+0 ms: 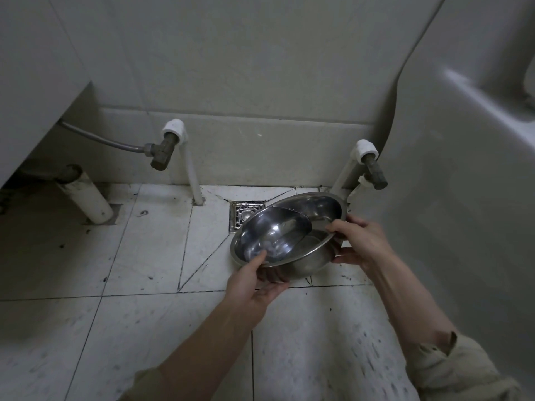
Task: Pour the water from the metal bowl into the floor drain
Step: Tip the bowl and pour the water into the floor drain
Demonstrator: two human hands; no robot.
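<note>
A shiny metal bowl (289, 230) hangs low over the white tiled floor, tilted so its left side dips toward the drain. A shallow pool of water (275, 234) lies in that lower left part. My left hand (254, 285) grips the near rim from below, thumb inside the bowl. My right hand (359, 241) holds the right rim, thumb on top and fingers underneath. The square metal floor drain (244, 214) sits just behind the bowl's left edge, partly covered by it.
Two white pipes with brass valves (165, 153) (373, 172) rise from the floor by the back wall, either side of the drain. A thick white waste pipe (86, 198) stands at left under a fixture. A white ceramic fixture (451, 169) fills the right side.
</note>
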